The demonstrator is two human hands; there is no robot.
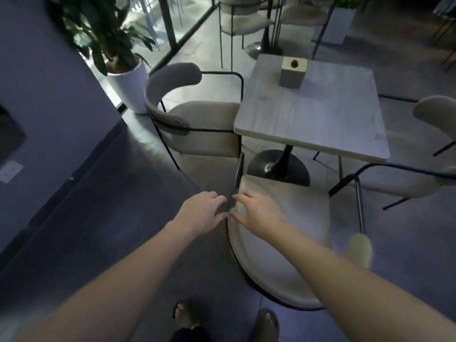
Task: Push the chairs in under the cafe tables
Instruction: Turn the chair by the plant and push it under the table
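While the nearest chair (283, 233) stands pulled out from the square cafe table (318, 112), we hold our left hand (201, 213) and right hand (256, 213) open-fingered at its black armrest bar (235, 183), gripping nothing.

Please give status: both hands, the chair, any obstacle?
Left hand and right hand open at beige cushioned black-framed chair. Not under grey square table. Black pedestal base ahead.

grey table (320, 119) bears 1 wooden block (293, 71).
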